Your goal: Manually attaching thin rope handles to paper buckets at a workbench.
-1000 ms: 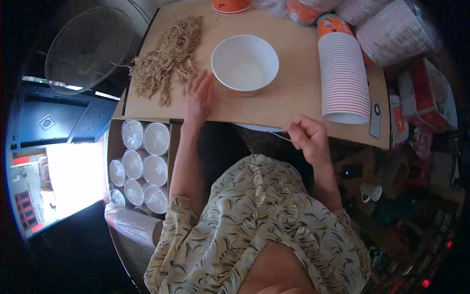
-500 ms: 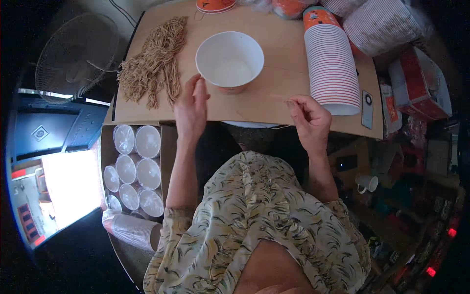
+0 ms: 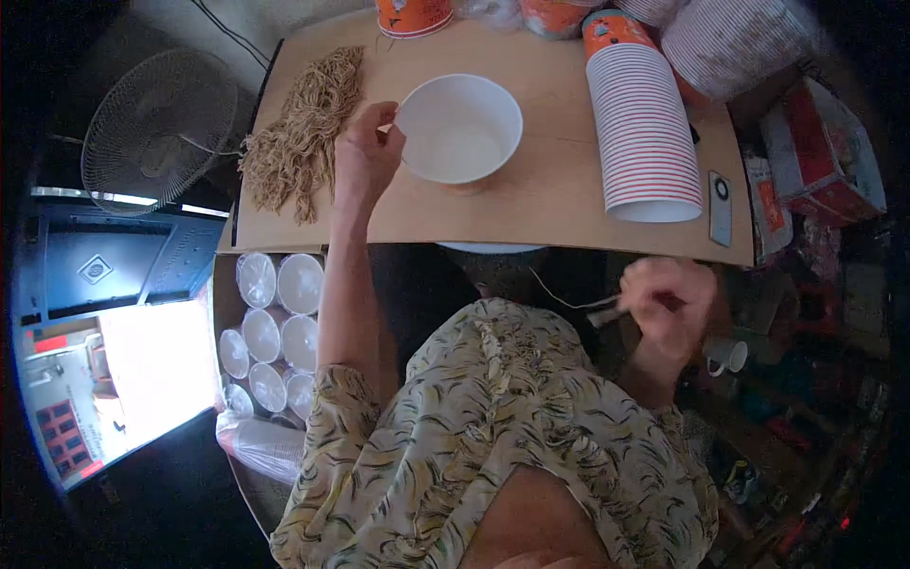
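A large white paper bucket (image 3: 462,133) with an orange outside stands open on the cardboard-covered table. My left hand (image 3: 372,142) is at its left rim, thumb and forefinger bent together in a pinch; whatever is between them is too small to make out. My right hand (image 3: 668,289) is just off the table's front edge, fingers curled and blurred by motion. A thin pale cord (image 3: 569,303) runs up to its fingertips; I cannot tell whether the hand grips it. Left of the bucket lies a heap of tan twisted-cord loops (image 3: 308,133).
A long nested stack of paper buckets (image 3: 645,137) lies at the right, beside a phone (image 3: 720,209). Another orange bucket (image 3: 414,17) stands at the back. A box of wrapped bucket stacks (image 3: 262,332) is at my lower left, a wire fan (image 3: 161,133) beyond. A white mug (image 3: 727,357) is lower right.
My right hand has swung from above the table down and right, past its front edge. The left hand has risen along the bucket's rim and its fingers have bent into a pinch.
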